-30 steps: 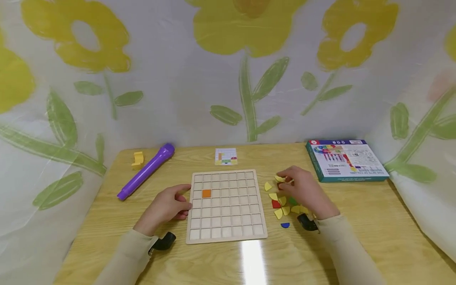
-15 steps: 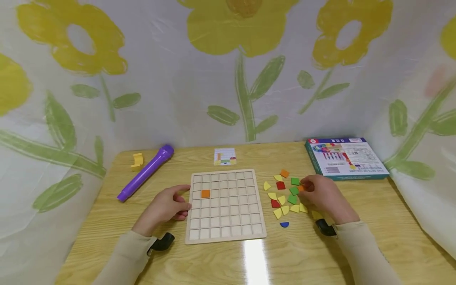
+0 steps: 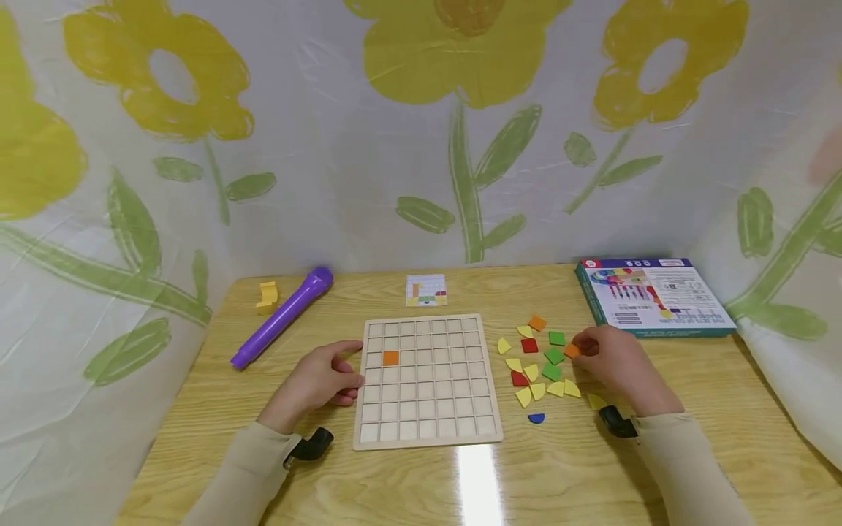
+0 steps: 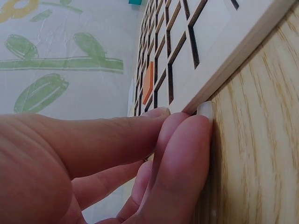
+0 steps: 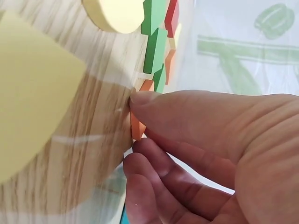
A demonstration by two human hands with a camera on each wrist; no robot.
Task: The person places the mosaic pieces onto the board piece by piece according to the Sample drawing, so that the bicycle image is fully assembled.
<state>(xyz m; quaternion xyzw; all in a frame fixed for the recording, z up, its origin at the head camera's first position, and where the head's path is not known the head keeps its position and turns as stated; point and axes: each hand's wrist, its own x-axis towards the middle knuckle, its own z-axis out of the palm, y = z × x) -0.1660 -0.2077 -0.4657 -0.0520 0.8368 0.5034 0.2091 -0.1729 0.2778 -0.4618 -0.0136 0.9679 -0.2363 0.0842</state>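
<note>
A wooden grid board (image 3: 427, 434) lies flat on the table, with one orange square tile (image 3: 391, 358) in a cell at its upper left. My left hand (image 3: 322, 376) holds the board's left edge, thumb and curled fingertips against the rim in the left wrist view. To the right of the board, my right hand (image 3: 621, 365) pinches another orange square tile (image 5: 136, 122) at table level, thumb on it and fingers curled beyond. Beside that hand lie green square tiles (image 3: 555, 356), red tiles (image 3: 529, 345), several yellow quarter-round pieces (image 3: 555, 389) and a blue half-round piece (image 3: 536, 418).
Behind the board lies a small pattern card (image 3: 426, 290). A purple microphone-shaped tube (image 3: 283, 318) and a yellow holder (image 3: 267, 298) sit at back left. A flat box (image 3: 654, 298) is at back right. A flower-painted sheet (image 3: 355, 161) hangs behind the table.
My right hand has moved right, from over the yellow pieces to the orange tile, and now pinches it. The left hand keeps its place at the board.
</note>
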